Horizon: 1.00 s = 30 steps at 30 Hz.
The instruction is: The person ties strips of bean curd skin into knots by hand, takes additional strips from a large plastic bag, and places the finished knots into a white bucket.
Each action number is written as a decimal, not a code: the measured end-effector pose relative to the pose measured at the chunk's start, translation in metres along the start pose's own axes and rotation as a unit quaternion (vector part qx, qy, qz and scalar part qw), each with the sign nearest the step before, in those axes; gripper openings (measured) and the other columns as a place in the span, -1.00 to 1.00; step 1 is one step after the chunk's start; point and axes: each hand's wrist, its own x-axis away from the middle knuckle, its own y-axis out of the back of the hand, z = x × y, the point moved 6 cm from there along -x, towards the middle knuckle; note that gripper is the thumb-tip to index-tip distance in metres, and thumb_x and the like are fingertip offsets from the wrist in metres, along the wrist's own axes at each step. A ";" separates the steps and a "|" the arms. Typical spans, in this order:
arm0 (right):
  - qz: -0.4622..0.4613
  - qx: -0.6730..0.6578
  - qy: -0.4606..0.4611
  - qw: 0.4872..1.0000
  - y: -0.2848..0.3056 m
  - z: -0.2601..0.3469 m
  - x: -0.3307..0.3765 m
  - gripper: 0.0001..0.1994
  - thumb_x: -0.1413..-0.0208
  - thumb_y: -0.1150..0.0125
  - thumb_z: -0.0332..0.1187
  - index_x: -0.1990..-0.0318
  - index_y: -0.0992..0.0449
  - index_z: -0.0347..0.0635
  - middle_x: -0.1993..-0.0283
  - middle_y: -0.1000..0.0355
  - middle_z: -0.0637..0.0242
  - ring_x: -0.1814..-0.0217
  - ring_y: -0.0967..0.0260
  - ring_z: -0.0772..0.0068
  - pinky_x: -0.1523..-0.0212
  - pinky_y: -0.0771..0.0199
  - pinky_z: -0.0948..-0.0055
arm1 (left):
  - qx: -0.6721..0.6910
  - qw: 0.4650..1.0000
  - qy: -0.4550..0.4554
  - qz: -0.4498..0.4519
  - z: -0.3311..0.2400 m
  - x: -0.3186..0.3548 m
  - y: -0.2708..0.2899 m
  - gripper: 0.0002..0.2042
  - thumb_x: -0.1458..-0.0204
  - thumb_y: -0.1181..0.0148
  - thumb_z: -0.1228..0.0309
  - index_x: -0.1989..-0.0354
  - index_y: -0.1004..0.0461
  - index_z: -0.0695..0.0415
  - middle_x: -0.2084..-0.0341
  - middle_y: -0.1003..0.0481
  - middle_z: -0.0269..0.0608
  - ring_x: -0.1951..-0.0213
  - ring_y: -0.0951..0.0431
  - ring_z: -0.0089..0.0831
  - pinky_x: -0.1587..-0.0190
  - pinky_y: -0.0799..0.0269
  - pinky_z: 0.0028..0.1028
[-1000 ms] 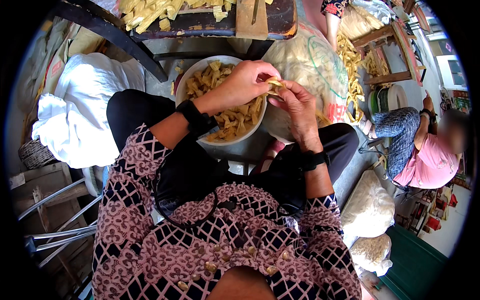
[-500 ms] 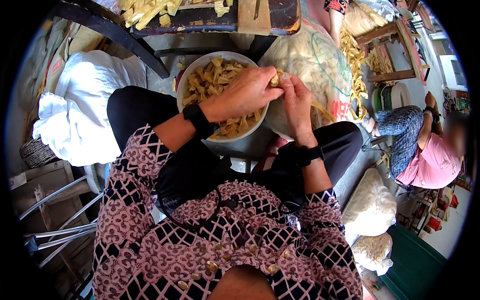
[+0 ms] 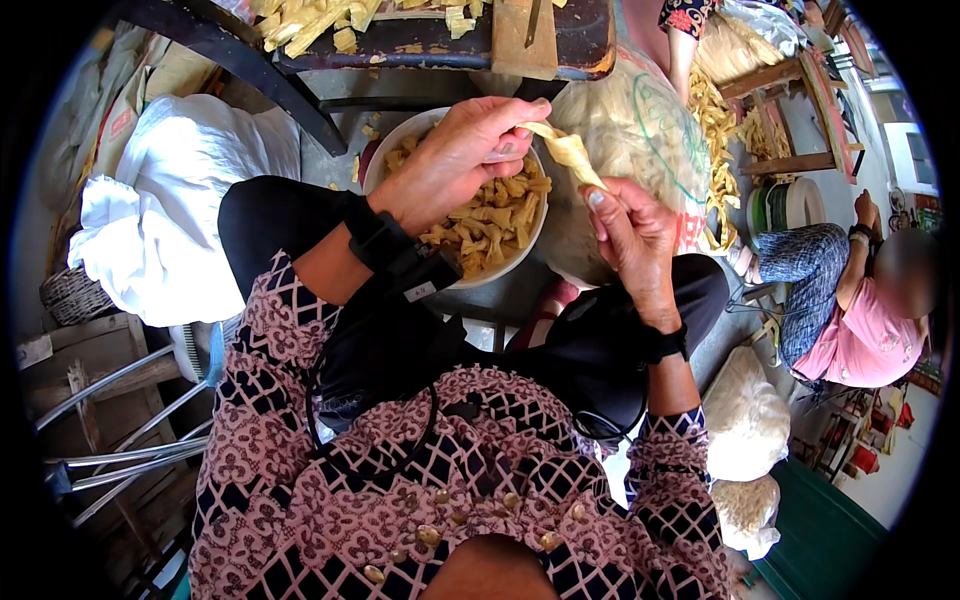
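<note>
Between my two hands stretches a yellow strip, like dried corn husk (image 3: 570, 157), twisted along its length. My left hand (image 3: 455, 150) pinches its upper-left end between thumb and fingers, above the bowl. Its lower-right end is pinched by my right hand (image 3: 635, 235), in front of the big plastic bag. Below my left hand, a white bowl (image 3: 543, 220) stands between my knees. Many short, folded yellow husk pieces (image 3: 495, 225) fill it; my left hand and wrist cover part of them.
A worn dark bench (image 3: 440, 48) beyond the bowl bears yellow strips and a wooden block (image 3: 525, 45). A bulging clear bag (image 3: 620, 120) stands right of the bowl, a white sack (image 3: 180, 200) at left. Another person's arm (image 3: 682, 60) reaches in far right; a co-worker in pink (image 3: 860, 335) sits at right.
My hands were close together over the bowl's right side. They have moved apart, left hand up-left and right hand down-right, and the strip now shows stretched between them.
</note>
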 end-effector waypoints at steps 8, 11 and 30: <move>-0.033 -0.027 0.012 0.999 0.001 -0.004 0.000 -0.84 -0.12 -0.12 -0.37 0.23 -0.52 -0.25 0.65 -0.20 0.59 0.69 0.00 0.84 0.69 0.05 0.76 | -0.046 0.997 0.011 0.066 0.000 0.006 -0.005 -0.76 -0.14 0.03 0.22 0.21 -0.30 0.14 0.55 -0.27 -0.47 0.56 -0.18 -0.72 0.52 -0.08 -0.73; -0.015 -0.027 0.014 0.999 -0.004 -0.005 -0.004 -0.85 -0.12 -0.11 -0.38 0.23 -0.52 -0.24 0.63 -0.21 0.58 0.69 0.00 0.83 0.70 0.04 0.76 | -0.106 0.988 0.003 0.112 0.001 0.008 -0.014 -0.72 -0.09 -0.05 0.22 0.17 -0.34 0.18 0.54 -0.31 -0.44 0.56 -0.22 -0.74 0.53 -0.10 -0.72; 0.062 0.172 0.029 0.983 -0.008 0.032 -0.034 -0.86 -0.13 -0.07 -0.42 0.22 -0.48 -0.27 0.59 -0.29 0.52 0.70 -0.12 0.76 0.72 -0.12 0.69 | -0.172 0.979 -0.107 -0.035 -0.029 -0.003 0.019 -0.91 -0.01 -0.13 0.47 0.33 -0.46 0.20 0.66 -0.35 -0.42 0.68 -0.22 -0.76 0.68 -0.04 -0.73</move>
